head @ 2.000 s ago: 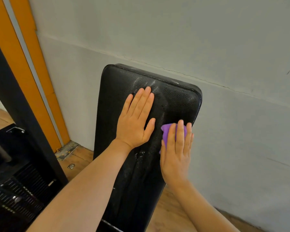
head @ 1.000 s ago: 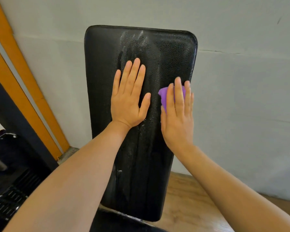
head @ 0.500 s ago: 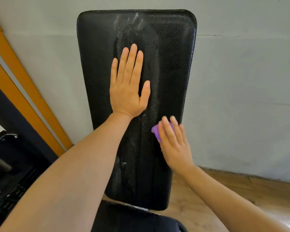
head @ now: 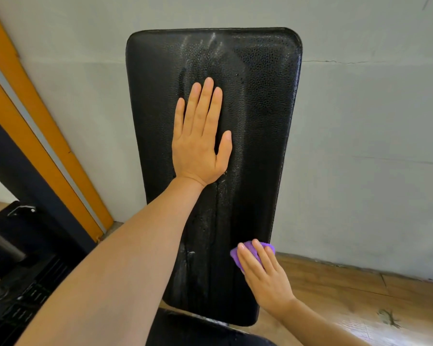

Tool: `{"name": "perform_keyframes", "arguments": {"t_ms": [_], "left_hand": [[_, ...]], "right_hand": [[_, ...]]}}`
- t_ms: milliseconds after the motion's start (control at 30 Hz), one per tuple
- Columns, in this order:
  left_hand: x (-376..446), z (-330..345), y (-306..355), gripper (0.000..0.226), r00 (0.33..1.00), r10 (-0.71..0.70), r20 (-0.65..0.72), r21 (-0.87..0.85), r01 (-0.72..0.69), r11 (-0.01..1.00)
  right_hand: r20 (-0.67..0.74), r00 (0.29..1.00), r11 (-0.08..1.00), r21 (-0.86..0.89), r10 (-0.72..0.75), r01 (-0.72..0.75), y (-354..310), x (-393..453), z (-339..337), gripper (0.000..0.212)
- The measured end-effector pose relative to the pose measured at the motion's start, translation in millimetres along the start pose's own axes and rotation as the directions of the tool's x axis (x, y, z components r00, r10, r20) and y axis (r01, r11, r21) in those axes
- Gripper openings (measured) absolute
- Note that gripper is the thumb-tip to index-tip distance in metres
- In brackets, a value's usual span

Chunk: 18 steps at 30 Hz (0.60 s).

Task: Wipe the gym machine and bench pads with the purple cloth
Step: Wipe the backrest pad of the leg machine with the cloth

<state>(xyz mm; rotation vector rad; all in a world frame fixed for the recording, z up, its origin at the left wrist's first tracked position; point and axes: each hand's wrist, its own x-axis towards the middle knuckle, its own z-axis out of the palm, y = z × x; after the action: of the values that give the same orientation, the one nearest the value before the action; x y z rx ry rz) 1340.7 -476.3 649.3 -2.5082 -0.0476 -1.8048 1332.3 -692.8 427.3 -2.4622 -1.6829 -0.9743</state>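
We are viewing a bench pad (head: 260, 108) covered in black, pebble-grained, leather-like upholstery, glistening with wet streaks down its middle. We are seeing a soft purple cloth (head: 248, 248) lying against it, a matt grey plastered wall (head: 373, 121) showing a hairline crack, and a wood-grain floor (head: 348, 290) shining faintly.

No text, label or number is readable.

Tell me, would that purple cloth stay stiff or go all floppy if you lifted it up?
Probably floppy: the small purple cloth bunches and bulges round the straight fingers of the right hand pressing it on the tall black textured bench pad. It looks light. Wet-looking streaks on the pad suggest it may be damp, so it could cling.
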Motion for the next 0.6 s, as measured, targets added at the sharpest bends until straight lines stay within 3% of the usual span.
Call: {"name": "perform_keyframes", "arguments": {"t_ms": [100, 167, 200, 267, 367, 433, 500, 533, 600], "left_hand": [[0, 1, 0, 0.058, 1.000, -0.004, -0.007, -0.005, 0.004, 1.000], [1, 0, -1, 0.058, 1.000, -0.002, -0.006, 0.002, 0.002, 1.000], [1, 0, -1, 0.058, 1.000, -0.002, -0.007, 0.006, 0.002, 1.000], [1, 0, -1, 0.058, 1.000, 0.001, -0.004, 0.007, -0.001, 1.000], [0, -1, 0, 0.058, 1.000, -0.003, -0.001, 0.010, 0.003, 1.000], [1, -1, 0, 0.057, 1.000, -0.007, -0.005, 0.011, 0.007, 1.000], [1, 0, 1, 0.057, 1.000, -0.009, -0.007, 0.014, 0.009, 1.000], [1, 0, 1, 0.058, 1.000, -0.011, -0.009, 0.016, 0.012, 1.000], [1, 1, 1, 0.058, 1.000, -0.014, -0.011, 0.014, 0.014, 1.000]], "right_hand": [[0.040, 0.999, 0.999, 0.017, -0.030, 0.029, 7, 2, -6, 0.144], [-0.046, 0.999, 0.998, 0.055, -0.015, 0.018, 23, 22, -22, 0.141], [-0.152, 0.987, 0.995, 0.089, 0.053, -0.040, 31, 39, -33, 0.128], [-0.372, 0.891, 0.964, 0.158, 0.259, -0.214, 42, 80, -54, 0.089], [-0.477, 0.787, 0.920, 0.224, 0.390, -0.320, 35, 104, -58, 0.058], [-0.443, 0.816, 0.927, 0.226, 0.373, -0.300, 20, 81, -38, 0.062], [-0.333, 0.910, 0.968, 0.135, 0.247, -0.213, -2, 36, -11, 0.080], [-0.226, 0.963, 0.989, 0.069, 0.144, -0.131, -11, 12, 3, 0.094], [-0.003, 1.000, 1.000, 0.014, 0.005, -0.005, -26, -24, 24, 0.120]]}}
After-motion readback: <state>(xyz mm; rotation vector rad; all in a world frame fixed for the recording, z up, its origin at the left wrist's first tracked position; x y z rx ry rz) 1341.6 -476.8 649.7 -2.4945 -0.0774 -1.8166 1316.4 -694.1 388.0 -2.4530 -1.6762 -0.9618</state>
